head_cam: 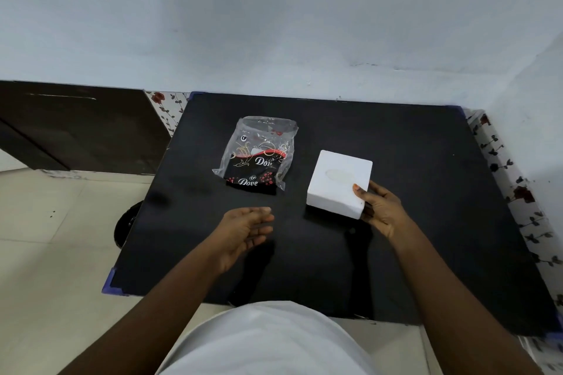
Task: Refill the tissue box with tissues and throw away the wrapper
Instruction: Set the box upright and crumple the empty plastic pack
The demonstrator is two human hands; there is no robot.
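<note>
A white square tissue box with an oval slot on top rests on the black table, right of centre. My right hand grips its near right corner, thumb on the top face. To the left of the box lies a clear plastic wrapper, printed black and red with "Dove"; it looks flat and I cannot tell what is inside. My left hand hovers over the table just in front of the wrapper, palm turned inward, fingers apart, holding nothing.
The table stands in a corner against a pale wall. A dark wooden cabinet is at the left, with tiled floor below. A round black object sits on the floor by the table's left edge. Floral trim runs along the right side.
</note>
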